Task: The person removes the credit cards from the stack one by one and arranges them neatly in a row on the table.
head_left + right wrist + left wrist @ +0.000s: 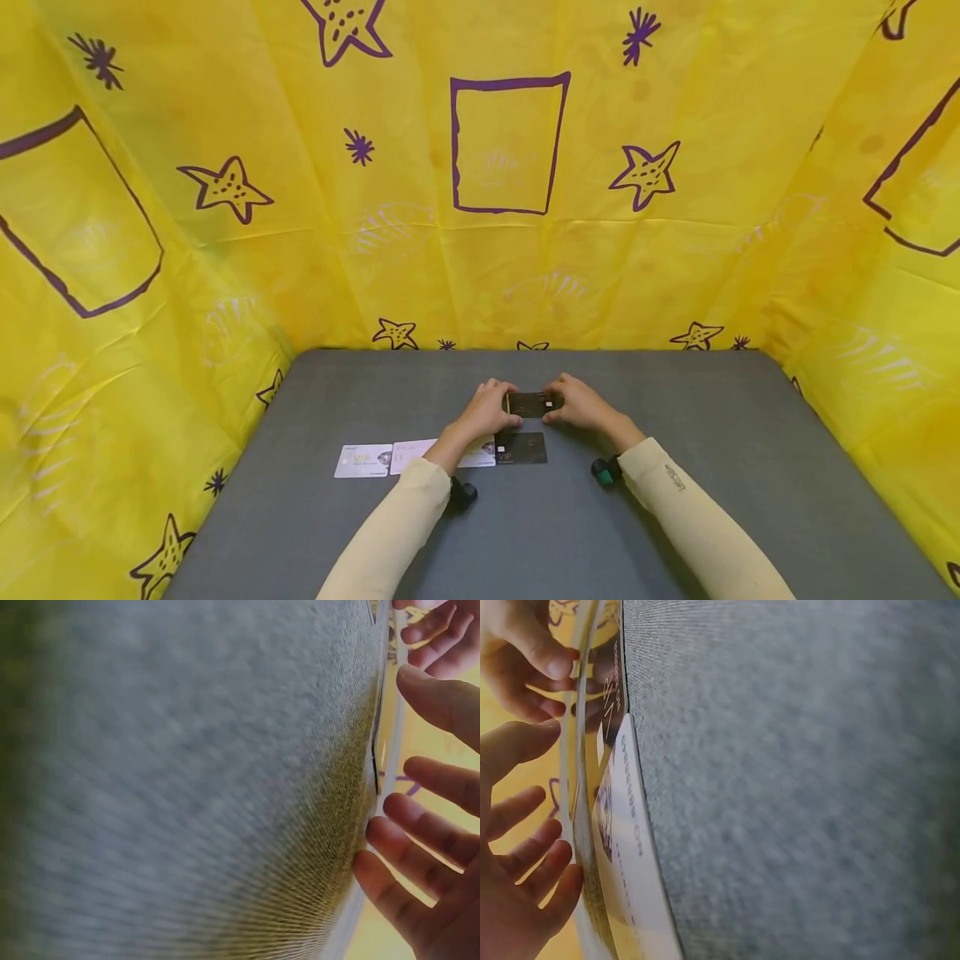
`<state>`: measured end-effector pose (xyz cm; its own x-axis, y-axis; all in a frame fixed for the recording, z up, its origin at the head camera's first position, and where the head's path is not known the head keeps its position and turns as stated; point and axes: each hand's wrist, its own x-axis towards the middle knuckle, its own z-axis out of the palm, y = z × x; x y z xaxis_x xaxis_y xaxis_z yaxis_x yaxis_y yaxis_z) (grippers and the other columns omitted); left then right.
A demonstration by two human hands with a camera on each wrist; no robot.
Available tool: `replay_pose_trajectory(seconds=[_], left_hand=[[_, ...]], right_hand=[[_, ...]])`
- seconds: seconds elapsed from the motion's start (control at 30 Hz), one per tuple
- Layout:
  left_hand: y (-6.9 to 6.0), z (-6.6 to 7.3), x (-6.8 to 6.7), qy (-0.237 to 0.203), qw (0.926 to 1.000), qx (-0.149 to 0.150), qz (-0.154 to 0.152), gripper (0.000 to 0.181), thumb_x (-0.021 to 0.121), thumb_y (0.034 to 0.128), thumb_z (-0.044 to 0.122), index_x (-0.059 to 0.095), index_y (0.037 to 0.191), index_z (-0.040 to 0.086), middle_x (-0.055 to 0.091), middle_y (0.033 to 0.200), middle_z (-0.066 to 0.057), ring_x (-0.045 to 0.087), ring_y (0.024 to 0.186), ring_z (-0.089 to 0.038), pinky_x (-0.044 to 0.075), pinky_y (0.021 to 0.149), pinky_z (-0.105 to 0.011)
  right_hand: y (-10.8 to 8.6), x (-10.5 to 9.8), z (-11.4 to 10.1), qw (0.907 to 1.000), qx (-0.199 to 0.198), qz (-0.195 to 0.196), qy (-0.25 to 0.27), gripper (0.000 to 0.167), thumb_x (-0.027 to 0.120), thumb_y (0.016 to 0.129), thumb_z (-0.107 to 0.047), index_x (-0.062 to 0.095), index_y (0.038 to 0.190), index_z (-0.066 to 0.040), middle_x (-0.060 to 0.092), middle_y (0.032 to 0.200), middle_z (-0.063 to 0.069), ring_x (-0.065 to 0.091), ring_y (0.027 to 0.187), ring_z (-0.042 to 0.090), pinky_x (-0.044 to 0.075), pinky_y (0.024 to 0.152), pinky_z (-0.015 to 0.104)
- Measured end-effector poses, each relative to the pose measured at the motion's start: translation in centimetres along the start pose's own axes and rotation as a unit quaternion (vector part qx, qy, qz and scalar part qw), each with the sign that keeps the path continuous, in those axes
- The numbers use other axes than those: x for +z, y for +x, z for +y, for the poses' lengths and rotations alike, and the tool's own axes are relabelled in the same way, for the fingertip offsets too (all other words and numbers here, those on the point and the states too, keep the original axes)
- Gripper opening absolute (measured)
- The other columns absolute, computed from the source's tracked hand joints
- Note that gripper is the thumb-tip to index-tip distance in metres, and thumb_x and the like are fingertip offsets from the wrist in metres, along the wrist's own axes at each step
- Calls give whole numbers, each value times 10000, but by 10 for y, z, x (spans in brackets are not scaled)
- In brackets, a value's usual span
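In the head view, a dark card point(529, 405) is held at its two short ends. My left hand point(486, 410) pinches its left end and my right hand point(588, 405) pinches its right end. Just below, a dark VIP card point(525, 448) lies on the grey table. To its left lie white cards, one with gold lettering point(363, 461) and others point(409, 451) partly hidden by my left wrist. The left wrist view shows my left hand point(526, 847) beside a white card point(634, 877); in the right wrist view my right hand point(435, 847) has spread fingers.
The grey table point(600, 533) fills the lower part of the head view. A yellow curtain point(510, 267) with purple drawings stands behind it and along both sides. Black straps with small devices are on both wrists, the right one point(604, 472) partly green.
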<state>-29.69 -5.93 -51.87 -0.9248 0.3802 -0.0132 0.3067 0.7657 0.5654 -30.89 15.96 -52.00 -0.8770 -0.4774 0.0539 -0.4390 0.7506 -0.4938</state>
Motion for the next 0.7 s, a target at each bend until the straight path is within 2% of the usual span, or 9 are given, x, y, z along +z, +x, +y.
replay_pose_trajectory(seconds=[0.23,0.53,0.7], left_hand=[[6,3,2,258,9994,-168,-128,572,800,792,294,589,1296,123,534,1218,-124,463,1101,-272,420,960,-423],[11,1,3,482,9987,-172,-84,553,790,789,294,616,1279,104,543,1199,-118,466,1073,-267,420,936,-420],[12,1,4,512,9985,-184,-46,511,791,795,299,639,1249,119,549,1192,-104,471,1091,-273,426,936,-425]], right_hand=[[8,-2,-1,9993,80,-272,-228,513,828,756,-232,663,1191,-14,598,1102,138,585,979,276,481,883,460],[13,-5,-3,9982,-91,-411,-417,466,831,743,-217,692,1140,-15,585,979,83,554,850,211,469,790,390],[13,-5,-1,9982,-38,-445,-413,461,829,749,-220,698,1145,-24,586,975,68,559,857,203,468,795,383]])
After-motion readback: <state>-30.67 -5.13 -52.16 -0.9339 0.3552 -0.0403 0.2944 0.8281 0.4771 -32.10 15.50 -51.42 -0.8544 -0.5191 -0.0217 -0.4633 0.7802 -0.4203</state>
